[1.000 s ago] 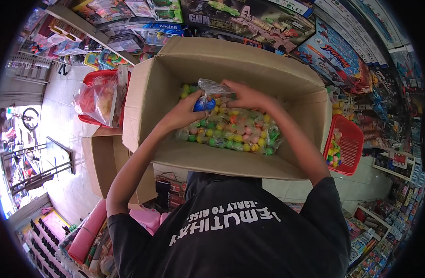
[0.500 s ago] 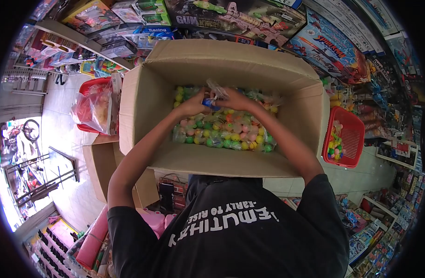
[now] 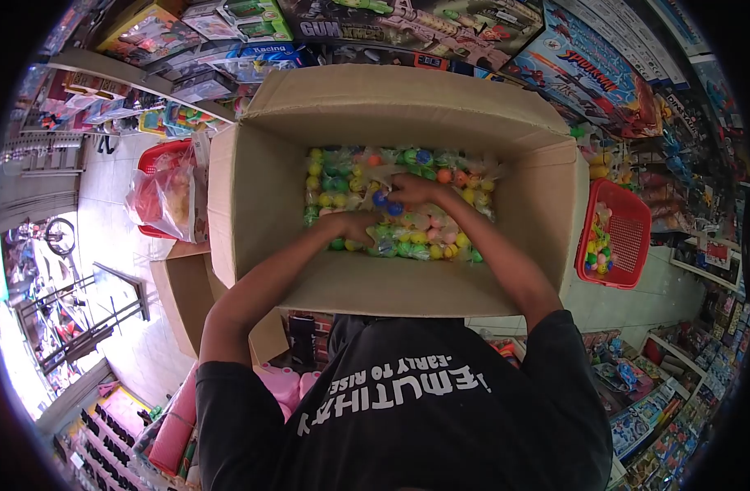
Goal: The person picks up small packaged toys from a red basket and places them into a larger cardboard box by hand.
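Observation:
A large open cardboard box (image 3: 334, 288) holds many small coloured balls in clear plastic bags (image 3: 424, 245). Inside it, my left hand (image 3: 352, 226) reaches low over the bags, fingers spread and touching them near the box's near side. Higher up, my right hand (image 3: 412, 190) has its fingers bent round the clear plastic of a bag with blue balls (image 3: 389, 204). Part of that bag is hidden under the fingers.
To the right stands a red basket (image 3: 637, 237) with more bagged balls. A second red basket (image 3: 152, 153) with plastic bags is on the left, above a smaller open carton (image 3: 181, 296). Boxed toys (image 3: 587, 78) line the shelves beyond.
My left hand has let go of the blue bag and moved down toward the near side of the box. My right hand has moved slightly down with the bag.

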A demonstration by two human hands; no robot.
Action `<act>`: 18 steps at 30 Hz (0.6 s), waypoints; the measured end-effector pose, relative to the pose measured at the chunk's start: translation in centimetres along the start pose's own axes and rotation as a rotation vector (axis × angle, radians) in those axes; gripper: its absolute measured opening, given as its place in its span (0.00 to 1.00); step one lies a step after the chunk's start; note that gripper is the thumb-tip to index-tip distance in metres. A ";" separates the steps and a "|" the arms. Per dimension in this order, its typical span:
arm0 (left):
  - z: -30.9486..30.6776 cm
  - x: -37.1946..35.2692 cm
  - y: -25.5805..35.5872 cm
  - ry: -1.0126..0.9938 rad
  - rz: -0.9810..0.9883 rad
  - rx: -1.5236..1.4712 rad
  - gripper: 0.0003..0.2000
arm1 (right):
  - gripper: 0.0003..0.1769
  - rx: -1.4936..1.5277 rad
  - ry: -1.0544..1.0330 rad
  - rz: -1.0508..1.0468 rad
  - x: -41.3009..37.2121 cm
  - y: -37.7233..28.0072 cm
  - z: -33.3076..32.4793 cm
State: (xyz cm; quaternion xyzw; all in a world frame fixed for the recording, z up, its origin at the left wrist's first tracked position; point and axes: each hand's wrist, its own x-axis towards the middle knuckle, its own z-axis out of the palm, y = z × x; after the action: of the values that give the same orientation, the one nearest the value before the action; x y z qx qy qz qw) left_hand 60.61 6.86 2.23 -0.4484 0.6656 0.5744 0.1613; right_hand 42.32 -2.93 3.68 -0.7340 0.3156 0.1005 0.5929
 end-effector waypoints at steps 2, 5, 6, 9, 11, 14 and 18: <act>0.7 -0.2 1.0 -0.102 0.147 0.081 0.31 | 0.18 -0.007 -0.050 0.124 0.2 0.0 0.4; 2.8 1.1 -0.6 -0.158 0.179 0.197 0.31 | 0.20 -0.140 -0.044 -0.118 1.3 1.8 2.0; 3.5 1.8 -1.5 -0.156 0.177 0.193 0.31 | 0.20 -0.136 -0.048 -0.079 1.0 1.3 2.5; 4.1 2.5 -2.8 -0.287 0.132 0.236 0.30 | 0.20 -0.187 -0.081 -0.078 1.7 2.2 4.5; 3.7 1.8 -1.9 -0.359 0.049 0.205 0.29 | 0.19 -0.199 -0.137 -0.110 2.3 3.6 6.2; 2.5 1.1 -0.8 -0.365 0.048 0.293 0.25 | 0.19 -0.302 -0.178 -0.151 2.1 3.8 7.3; 1.9 0.2 -0.3 -0.283 -0.027 0.213 0.24 | 0.15 -0.452 -0.217 -0.141 1.7 2.8 7.6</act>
State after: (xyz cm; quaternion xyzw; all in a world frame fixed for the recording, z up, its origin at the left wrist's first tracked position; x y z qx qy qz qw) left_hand 60.13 8.52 1.35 -0.3523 0.6873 0.5558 0.3076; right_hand 43.72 3.29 -1.55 -0.8530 0.1676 0.2052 0.4497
